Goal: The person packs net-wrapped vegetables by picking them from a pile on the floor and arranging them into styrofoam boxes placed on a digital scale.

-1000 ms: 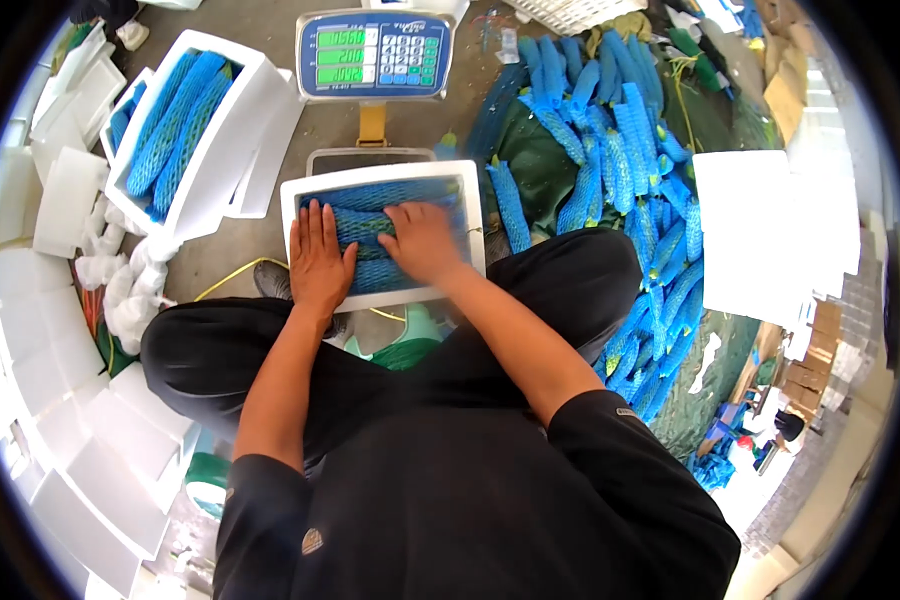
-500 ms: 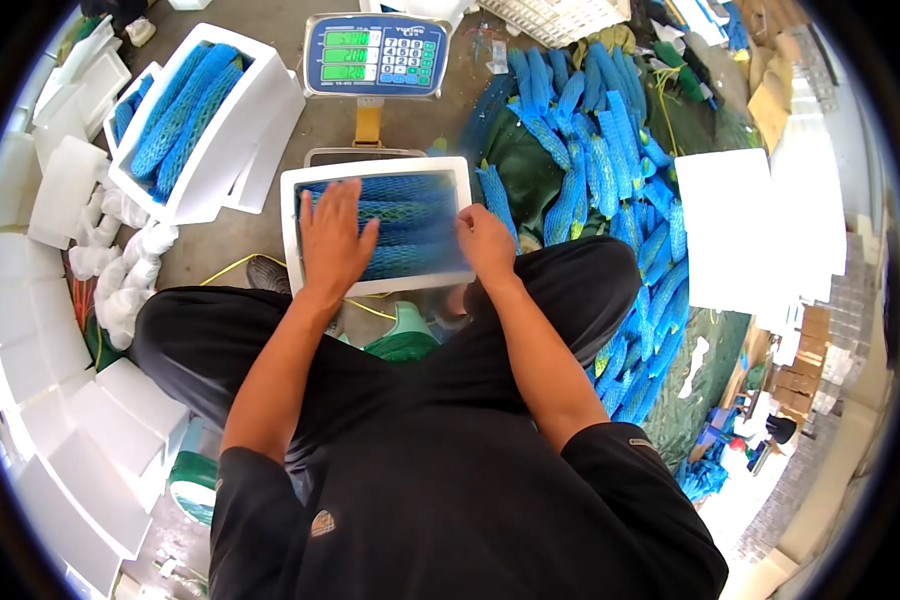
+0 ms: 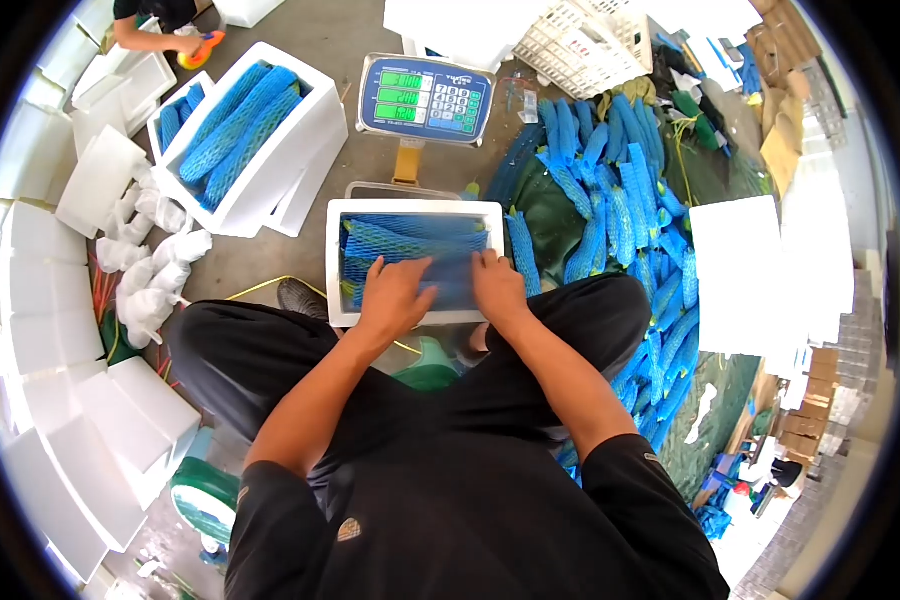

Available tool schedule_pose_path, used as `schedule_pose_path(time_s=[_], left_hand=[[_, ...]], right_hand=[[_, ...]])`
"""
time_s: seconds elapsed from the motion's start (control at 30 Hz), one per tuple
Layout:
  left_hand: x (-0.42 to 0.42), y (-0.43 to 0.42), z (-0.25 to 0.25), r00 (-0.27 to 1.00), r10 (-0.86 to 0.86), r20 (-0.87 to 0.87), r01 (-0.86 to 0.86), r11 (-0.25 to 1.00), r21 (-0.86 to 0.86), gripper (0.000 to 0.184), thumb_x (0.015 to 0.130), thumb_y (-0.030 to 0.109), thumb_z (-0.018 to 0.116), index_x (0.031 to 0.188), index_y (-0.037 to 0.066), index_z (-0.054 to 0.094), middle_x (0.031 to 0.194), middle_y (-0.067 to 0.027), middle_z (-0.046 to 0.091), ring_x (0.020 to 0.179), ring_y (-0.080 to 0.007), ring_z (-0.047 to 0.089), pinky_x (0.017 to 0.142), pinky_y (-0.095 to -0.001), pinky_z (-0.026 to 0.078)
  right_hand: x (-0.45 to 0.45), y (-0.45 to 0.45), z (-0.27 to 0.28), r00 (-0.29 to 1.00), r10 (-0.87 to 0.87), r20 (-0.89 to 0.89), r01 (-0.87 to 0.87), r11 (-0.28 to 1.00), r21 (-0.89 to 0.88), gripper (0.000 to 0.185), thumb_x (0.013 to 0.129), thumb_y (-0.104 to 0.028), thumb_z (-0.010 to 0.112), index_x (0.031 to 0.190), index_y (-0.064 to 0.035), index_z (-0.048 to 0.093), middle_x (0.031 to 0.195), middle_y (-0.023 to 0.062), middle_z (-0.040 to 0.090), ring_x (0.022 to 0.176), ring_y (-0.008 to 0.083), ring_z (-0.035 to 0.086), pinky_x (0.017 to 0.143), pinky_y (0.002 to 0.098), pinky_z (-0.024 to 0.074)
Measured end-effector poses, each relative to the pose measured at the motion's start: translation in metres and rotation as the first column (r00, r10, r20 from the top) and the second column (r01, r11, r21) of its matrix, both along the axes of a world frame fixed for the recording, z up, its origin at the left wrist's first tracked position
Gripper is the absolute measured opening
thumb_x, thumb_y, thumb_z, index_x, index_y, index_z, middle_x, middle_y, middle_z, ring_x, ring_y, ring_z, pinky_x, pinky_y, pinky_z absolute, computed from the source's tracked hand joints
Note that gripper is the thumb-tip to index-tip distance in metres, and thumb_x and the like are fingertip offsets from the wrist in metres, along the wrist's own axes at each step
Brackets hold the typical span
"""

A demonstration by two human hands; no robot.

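Note:
A white foam box (image 3: 494, 212) sits on the platform of a digital scale (image 3: 427, 98). Several long items in blue netting (image 3: 390, 238) lie across inside it. My left hand (image 3: 395, 297) rests over the front left part of the box, fingers spread on the netted items. My right hand (image 3: 498, 288) is at the box's right end, fingers bent down over the contents; what its fingertips hold, if anything, is blurred. Between the two hands the netting is smeared by motion.
Another foam box (image 3: 322, 100) with netted items stands back left. A large pile of netted items (image 3: 620, 200) lies on the right. White foam lids (image 3: 735, 275) stand beyond it. A white crate (image 3: 582, 50) is behind. A co-worker's hand (image 3: 187, 43) holds something orange at top left.
The view has shifted, so the scale and box appear farther right. My left hand has moved toward the box's front, and my right hand has come from the right rim over the contents.

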State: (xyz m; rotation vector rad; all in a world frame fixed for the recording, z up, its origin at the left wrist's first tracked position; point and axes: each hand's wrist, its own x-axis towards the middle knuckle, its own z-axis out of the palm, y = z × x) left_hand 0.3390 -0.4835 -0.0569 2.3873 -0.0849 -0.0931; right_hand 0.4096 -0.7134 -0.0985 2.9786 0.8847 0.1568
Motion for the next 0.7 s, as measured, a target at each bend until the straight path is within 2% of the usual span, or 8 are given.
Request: schedule_pose_path(time_s=[0.13,0.2,0.27,0.37,0.47,0.6,0.63,0.7], left_hand=[[0.000,0.001,-0.004,1.000,0.002,0.000,-0.002,1.000,0.014,0.050,0.096,0.031,0.069,0.141,0.010,0.062,0.127,-0.0139,0.071,0.122,-0.0355,0.063,0.116,-0.0598,0.034],[0.002,0.003,-0.003,0.999,-0.006,-0.039,0.007,0.999,0.039,0.052,0.096,0.032,0.069,0.141,0.009,0.061,0.128,-0.0141,0.071,0.121,-0.0358,0.063,0.116,-0.0601,0.034],[-0.002,0.003,-0.022,0.999,0.024,0.036,-0.026,0.998,0.063,0.052,0.091,0.031,0.072,0.138,0.011,0.063,0.122,-0.0126,0.073,0.115,-0.0355,0.066,0.114,-0.0610,0.036],[-0.003,0.009,-0.030,0.998,0.054,0.019,-0.055,0.997,0.059,0.051,0.091,0.032,0.071,0.138,0.013,0.064,0.124,-0.0127,0.073,0.119,-0.0343,0.066,0.115,-0.0610,0.036],[-0.002,0.020,-0.020,0.997,0.075,-0.031,-0.073,0.995,0.068,0.051,0.091,0.033,0.071,0.138,0.013,0.064,0.124,-0.0122,0.073,0.119,-0.0336,0.066,0.114,-0.0617,0.036],[0.006,0.031,-0.019,0.988,0.154,-0.028,-0.154,0.988,0.019,0.048,0.094,0.027,0.070,0.138,0.008,0.063,0.118,-0.0105,0.075,0.116,-0.0326,0.068,0.113,-0.0595,0.037],[0.008,0.032,-0.017,0.985,0.169,0.023,-0.169,0.985,0.042,0.048,0.094,0.026,0.072,0.138,0.008,0.063,0.117,-0.0113,0.075,0.109,-0.0315,0.070,0.109,-0.0527,0.043],[0.013,0.037,-0.020,0.979,0.203,-0.012,-0.203,0.979,-0.025,0.048,0.094,0.025,0.072,0.138,0.008,0.063,0.117,-0.0121,0.075,0.104,-0.0305,0.072,0.102,-0.0467,0.049]], right_hand=[[0.003,-0.007,-0.004,0.998,0.048,-0.035,-0.050,0.997,-0.052,0.016,0.092,-0.010,0.060,0.106,-0.0049,0.065,0.103,0.0126,0.066,0.073,0.0316,0.071,0.059,0.0429,0.0592],[0.007,-0.010,-0.011,0.983,0.014,-0.181,-0.032,0.995,-0.096,0.013,0.094,-0.010,0.057,0.103,-0.0041,0.064,0.098,0.0137,0.066,0.071,0.0332,0.073,0.058,0.0464,0.0584],[0.008,-0.003,0.006,0.947,-0.033,-0.320,0.002,0.995,-0.097,0.012,0.094,-0.010,0.054,0.104,-0.0041,0.059,0.097,0.0171,0.070,0.075,0.0385,0.074,0.065,0.0508,0.0584],[0.021,-0.005,0.010,0.848,-0.100,-0.520,0.036,0.991,-0.132,0.030,0.094,-0.010,0.052,0.123,-0.0064,0.059,0.113,0.0188,0.072,0.092,0.0429,0.073,0.079,0.0553,0.0557],[0.024,-0.006,0.018,0.903,0.009,-0.429,-0.048,0.996,-0.078,0.017,0.090,-0.010,0.056,0.106,-0.0059,0.059,0.103,0.0175,0.072,0.082,0.0385,0.074,0.072,0.0520,0.0584],[0.016,-0.002,0.049,0.979,0.089,-0.184,-0.060,0.986,0.157,0.034,0.089,-0.014,0.065,0.121,-0.0041,0.066,0.113,0.0157,0.074,0.090,0.0337,0.075,0.073,0.0477,0.0593],[0.015,0.004,0.076,0.941,-0.018,-0.339,0.055,0.993,0.100,0.039,0.091,-0.019,0.067,0.128,-0.0069,0.067,0.120,0.0147,0.073,0.096,0.0324,0.074,0.078,0.0456,0.0595],[0.011,0.003,0.101,0.917,-0.053,-0.395,0.147,0.966,0.214,0.038,0.094,-0.022,0.066,0.130,-0.0095,0.066,0.124,0.0132,0.073,0.099,0.0331,0.073,0.082,0.0449,0.0588]])
